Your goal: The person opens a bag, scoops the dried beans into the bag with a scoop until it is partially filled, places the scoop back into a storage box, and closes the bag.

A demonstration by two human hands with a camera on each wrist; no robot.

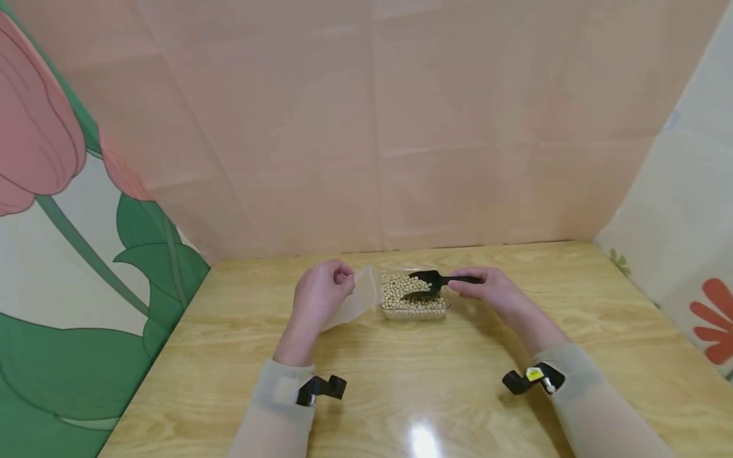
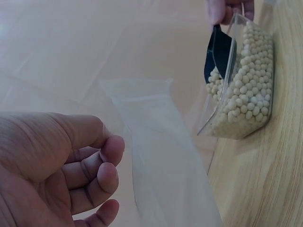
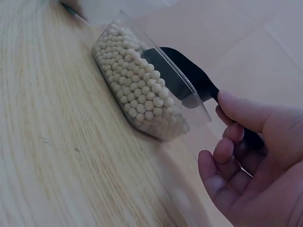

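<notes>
My left hand (image 1: 322,294) pinches the edge of a translucent plastic bag (image 1: 359,298) between thumb and forefinger. In the left wrist view the bag (image 2: 163,156) hangs flat, its open-looking top edge toward the container. My right hand (image 1: 487,287) grips the handle of a black scoop (image 1: 432,281), with thumb and fingers around it. The scoop's blade lies among round, pale beans (image 1: 395,289), some of them between its sides. A clear rectangular plastic container (image 3: 163,135) holds the beans and stands on the table, between the two hands.
The wooden table (image 1: 401,381) runs back to a pink cloth backdrop (image 1: 366,127). A flower-printed panel (image 1: 74,267) stands to the left, and a white one (image 1: 676,254) to the right. Both forearms carry wrist-worn cameras.
</notes>
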